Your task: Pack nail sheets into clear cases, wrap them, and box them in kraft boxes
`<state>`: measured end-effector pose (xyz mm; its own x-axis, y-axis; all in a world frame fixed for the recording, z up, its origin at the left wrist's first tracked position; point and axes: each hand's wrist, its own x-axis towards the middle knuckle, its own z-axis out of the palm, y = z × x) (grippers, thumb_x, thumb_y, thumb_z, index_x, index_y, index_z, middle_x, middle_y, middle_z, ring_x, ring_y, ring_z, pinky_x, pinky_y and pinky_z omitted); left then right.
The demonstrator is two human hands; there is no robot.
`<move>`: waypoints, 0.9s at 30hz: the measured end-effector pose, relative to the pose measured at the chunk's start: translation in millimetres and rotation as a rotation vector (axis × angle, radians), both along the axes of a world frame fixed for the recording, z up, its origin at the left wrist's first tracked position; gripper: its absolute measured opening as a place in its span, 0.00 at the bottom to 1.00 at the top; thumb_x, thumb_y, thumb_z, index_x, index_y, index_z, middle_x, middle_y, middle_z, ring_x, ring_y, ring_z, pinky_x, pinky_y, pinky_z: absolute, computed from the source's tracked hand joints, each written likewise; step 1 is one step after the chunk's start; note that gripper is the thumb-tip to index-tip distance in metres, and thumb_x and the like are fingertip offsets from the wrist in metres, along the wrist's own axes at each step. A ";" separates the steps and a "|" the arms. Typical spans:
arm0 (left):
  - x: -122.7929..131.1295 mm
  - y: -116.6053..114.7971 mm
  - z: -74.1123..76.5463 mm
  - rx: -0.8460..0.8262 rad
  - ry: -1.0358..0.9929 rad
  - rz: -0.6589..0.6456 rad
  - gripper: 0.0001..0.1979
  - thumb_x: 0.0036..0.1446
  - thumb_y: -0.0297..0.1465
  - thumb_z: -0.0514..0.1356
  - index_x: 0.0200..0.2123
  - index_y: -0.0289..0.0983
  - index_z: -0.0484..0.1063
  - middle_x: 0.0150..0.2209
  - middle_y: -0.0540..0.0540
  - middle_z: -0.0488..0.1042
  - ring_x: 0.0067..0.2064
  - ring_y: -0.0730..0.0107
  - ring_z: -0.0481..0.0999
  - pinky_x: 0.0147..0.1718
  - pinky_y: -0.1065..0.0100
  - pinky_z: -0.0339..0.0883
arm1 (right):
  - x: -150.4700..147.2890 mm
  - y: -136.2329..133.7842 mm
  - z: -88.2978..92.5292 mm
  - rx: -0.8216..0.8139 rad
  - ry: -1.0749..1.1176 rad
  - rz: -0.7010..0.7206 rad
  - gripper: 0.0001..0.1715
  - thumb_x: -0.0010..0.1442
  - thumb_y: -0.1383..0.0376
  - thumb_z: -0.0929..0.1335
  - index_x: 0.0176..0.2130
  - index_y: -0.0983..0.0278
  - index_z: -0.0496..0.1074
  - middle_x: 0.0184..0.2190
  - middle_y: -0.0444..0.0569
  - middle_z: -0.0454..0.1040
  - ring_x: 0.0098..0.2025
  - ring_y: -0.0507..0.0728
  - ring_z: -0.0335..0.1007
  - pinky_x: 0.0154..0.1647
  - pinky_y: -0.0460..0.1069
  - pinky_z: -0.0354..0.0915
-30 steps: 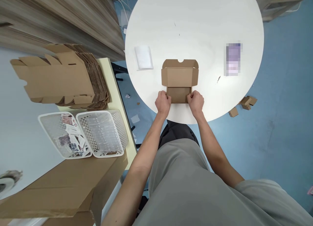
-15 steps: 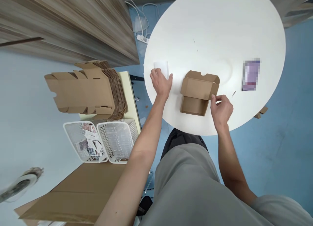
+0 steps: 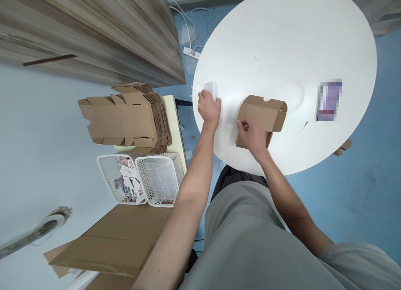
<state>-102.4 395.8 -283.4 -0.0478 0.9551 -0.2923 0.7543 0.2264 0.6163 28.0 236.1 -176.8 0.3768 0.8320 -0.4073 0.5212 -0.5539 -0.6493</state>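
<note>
A small, flat white packet is at the left side of the round white table. My left hand is closed on its near edge, and the packet looks partly raised. In the middle of the near side stands a small brown cardboard box, its lid folded back. My right hand is over the box's left part, fingers curled together, with nothing visible in them. It hides most of the box's inside.
A purple, blurred-out item lies on the table's right. At the left, a side table carries a stack of flattened cardboard boxes and white baskets with clear plastic pieces and printed papers. A power strip lies on the floor.
My right hand has left the lid's right corner and moved left across the box. My left hand has closed on the white packet and tipped it up slightly. The view has shifted a little.
</note>
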 end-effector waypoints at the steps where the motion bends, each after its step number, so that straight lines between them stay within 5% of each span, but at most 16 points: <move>1: -6.0 3.6 0.7 0.001 -0.030 0.027 0.16 0.63 0.36 0.69 0.50 0.39 0.70 0.54 0.33 0.75 0.65 0.38 0.75 0.58 0.51 0.74 | 0.2 1.2 0.6 0.010 0.018 0.007 0.32 0.77 0.40 0.61 0.38 0.59 0.78 0.38 0.54 0.85 0.36 0.63 0.79 0.40 0.57 0.73; 7: -56.0 3.2 16.5 -0.051 -0.256 0.194 0.10 0.55 0.32 0.71 0.37 0.39 0.73 0.38 0.43 0.79 0.50 0.53 0.81 0.51 0.60 0.76 | 4.9 -2.8 3.1 0.103 0.137 0.008 0.30 0.77 0.41 0.63 0.45 0.59 0.81 0.42 0.55 0.85 0.42 0.65 0.82 0.47 0.59 0.78; 11: -66.6 -57.1 43.4 -0.168 -0.490 0.271 0.13 0.56 0.38 0.69 0.41 0.39 0.76 0.41 0.44 0.83 0.47 0.59 0.84 0.45 0.65 0.77 | 7.6 -18.8 1.9 0.183 0.205 -0.043 0.27 0.76 0.43 0.65 0.53 0.58 0.81 0.49 0.55 0.85 0.49 0.65 0.83 0.55 0.61 0.79; 18: -39.1 -173.5 79.5 -0.203 -0.618 0.281 0.17 0.57 0.42 0.70 0.45 0.40 0.77 0.48 0.42 0.85 0.50 0.58 0.85 0.50 0.61 0.79 | -0.3 -57.3 3.9 0.156 0.297 -0.048 0.21 0.76 0.48 0.67 0.55 0.58 0.80 0.55 0.55 0.83 0.53 0.63 0.84 0.60 0.60 0.79; 27: -14.6 -226.7 100.8 -0.402 -0.728 0.163 0.20 0.60 0.45 0.71 0.50 0.40 0.79 0.48 0.42 0.86 0.51 0.55 0.86 0.48 0.61 0.79 | 5.9 -105.2 -11.3 0.156 0.596 -0.155 0.37 0.67 0.39 0.74 0.63 0.60 0.74 0.59 0.58 0.83 0.57 0.66 0.84 0.57 0.61 0.81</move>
<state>-117.0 169.1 -182.5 0.1559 0.7694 -0.6194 0.1394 0.6037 0.7849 33.9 131.0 -188.1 0.2432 0.8523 -0.4630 -0.0332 -0.4697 -0.8822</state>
